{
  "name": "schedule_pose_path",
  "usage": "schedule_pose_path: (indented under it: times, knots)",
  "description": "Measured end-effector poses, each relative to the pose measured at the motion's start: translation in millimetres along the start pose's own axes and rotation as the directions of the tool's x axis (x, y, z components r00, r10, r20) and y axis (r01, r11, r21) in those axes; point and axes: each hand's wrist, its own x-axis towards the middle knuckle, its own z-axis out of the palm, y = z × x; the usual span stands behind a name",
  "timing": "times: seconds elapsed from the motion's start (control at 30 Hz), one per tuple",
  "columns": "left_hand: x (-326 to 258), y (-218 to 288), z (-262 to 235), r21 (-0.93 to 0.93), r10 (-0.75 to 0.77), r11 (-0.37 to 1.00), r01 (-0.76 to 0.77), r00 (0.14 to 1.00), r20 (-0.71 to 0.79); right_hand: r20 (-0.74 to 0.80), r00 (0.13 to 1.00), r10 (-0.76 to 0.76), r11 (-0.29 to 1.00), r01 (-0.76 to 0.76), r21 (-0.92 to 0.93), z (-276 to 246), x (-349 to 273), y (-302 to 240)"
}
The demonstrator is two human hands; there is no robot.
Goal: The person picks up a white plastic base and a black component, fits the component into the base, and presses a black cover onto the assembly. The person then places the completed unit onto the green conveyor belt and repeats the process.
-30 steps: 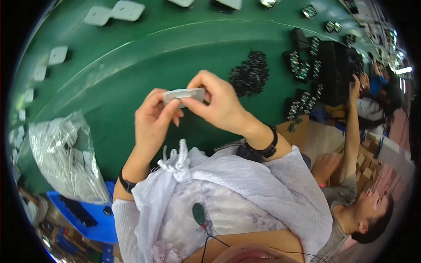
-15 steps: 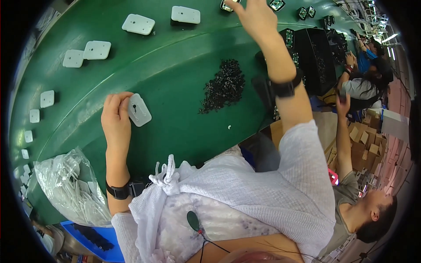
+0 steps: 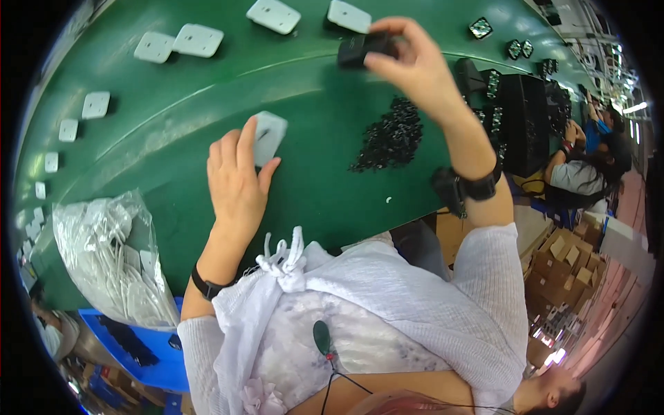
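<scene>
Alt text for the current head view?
Right hand holds a black boxy part over a green tabletop; left hand holds a flat whitish plastic plate. Nearby: a heap of small black pieces and, at left, a clear plastic bag of white parts.

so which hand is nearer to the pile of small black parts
Right. The right hand, gripping a black block, is just beyond the pile; the left hand is farther off, to its left.

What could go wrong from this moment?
The right hand holds a black box close to a white-topped piece, and might bump it. The left hand touches the white plate near one edge, so it could slip. The loose pile of small black parts on the green table might scatter if brushed.
</scene>
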Motion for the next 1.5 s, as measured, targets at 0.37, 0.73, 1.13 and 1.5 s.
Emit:
schedule_pose_path:
  times: [0.37, 0.73, 1.13, 1.5]
  knots:
    - [-7.5, -11.7, -3.5, -0.327, -0.001, 0.945, -0.022, 0.998, -0.07, 0.201, 0.913, -0.355, 0.671, 0.399, -0.625, 72.8, -48.5, 8.0]
    - [-17.5, -24.6, -6.9, -0.263, 0.098, 0.96, -0.095, 0.995, -0.004, 0.346, 0.862, -0.37, 0.61, 0.507, -0.609, 115.0, -54.7, 14.4]
    - [-16.5, -14.4, -5.3, -0.02, 0.132, 0.991, -0.131, 0.99, 0.045, 0.23, 0.893, -0.387, 0.561, 0.426, -0.71, 125.4, -62.7, 26.3]
    - [-1.8, -14.7, 8.9, 0.033, 0.202, 0.979, -0.199, 0.973, -0.112, 0.232, 0.971, -0.054, 0.975, 0.101, -0.196, 99.1, -30.1, 19.7]
